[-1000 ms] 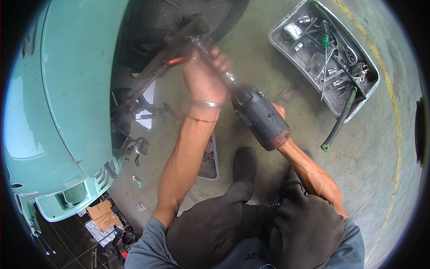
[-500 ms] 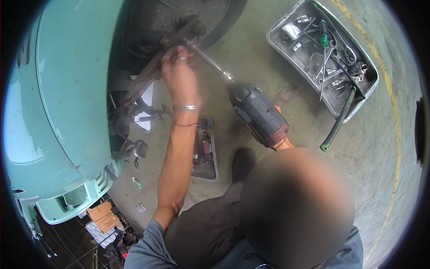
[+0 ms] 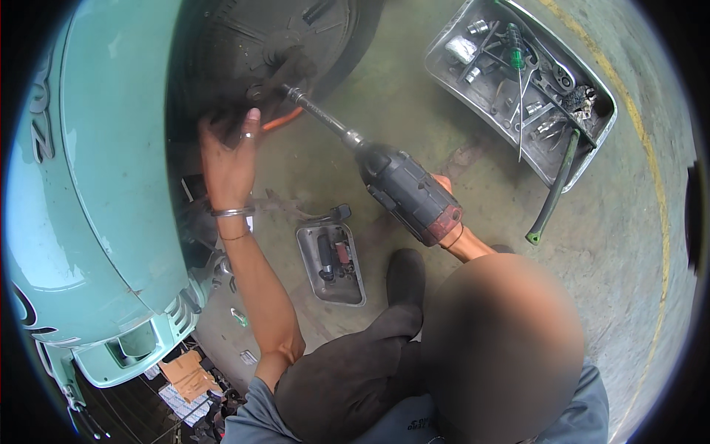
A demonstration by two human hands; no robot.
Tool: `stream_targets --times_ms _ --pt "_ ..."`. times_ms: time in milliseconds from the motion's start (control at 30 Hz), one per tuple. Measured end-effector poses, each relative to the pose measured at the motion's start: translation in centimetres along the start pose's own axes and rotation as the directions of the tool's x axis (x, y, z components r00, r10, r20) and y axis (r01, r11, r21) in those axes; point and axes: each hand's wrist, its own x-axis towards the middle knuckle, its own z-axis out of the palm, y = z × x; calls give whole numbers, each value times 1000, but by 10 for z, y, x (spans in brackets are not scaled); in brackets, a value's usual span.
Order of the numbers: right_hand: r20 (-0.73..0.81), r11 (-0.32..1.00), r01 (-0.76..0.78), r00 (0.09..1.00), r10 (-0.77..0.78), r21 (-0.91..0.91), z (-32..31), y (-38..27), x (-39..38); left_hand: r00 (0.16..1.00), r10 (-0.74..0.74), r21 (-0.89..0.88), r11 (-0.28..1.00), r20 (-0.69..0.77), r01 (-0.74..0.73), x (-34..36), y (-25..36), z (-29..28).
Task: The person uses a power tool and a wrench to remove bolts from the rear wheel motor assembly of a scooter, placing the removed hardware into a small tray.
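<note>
My right hand (image 3: 453,233) is wrapped round a black and dark red impact wrench (image 3: 410,192), whose body hides most of the fingers. A long extension (image 3: 323,116) with a socket runs from its nose up to the dark linkage beside the wheel (image 3: 255,37). Whether the socket sits on a fastener cannot be made out. My left hand (image 3: 231,164), with a ring and a metal bracelet, reaches under the green vehicle body. Its thumb stands apart from the fingers, whose tips fade into shadow. Close to the thumb is an orange strip (image 3: 282,120).
On the floor at the upper right lies a metal tray (image 3: 473,100) of wrenches, sockets and a green-handled screwdriver (image 3: 515,48). A green-handled bar (image 3: 555,196) leans over its edge. A smaller tray (image 3: 336,292) stands near my boot (image 3: 405,277). The green vehicle panel (image 3: 111,185) fills the left.
My left hand has drawn away from the socket end, leftward and down, and its fingers have spread. The impact wrench has shifted slightly left in view, as the view itself moved. The orange strip now shows.
</note>
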Motion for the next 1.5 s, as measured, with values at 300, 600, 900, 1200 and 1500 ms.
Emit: stream_targets --times_ms 300,600,900,1200,1500 --pt "-90 983 168 981 -174 -71 3 -2 4 880 -158 67 987 448 143 42 6 -2" --pt "-64 984 168 983 -172 -59 5 4 4 897 -126 -176 960 424 218 61 -17 15" --pt "-55 985 139 988 -145 -103 -1 8 1 937 61 -226 974 343 19 55 1 26" --pt "-88 990 134 987 -138 -51 2 2 -1 955 42 -160 987 295 6 54 0 26" --pt "-44 1000 -6 999 6 0 0 -28 -1 963 -5 -168 984 271 52 54 -3 28"
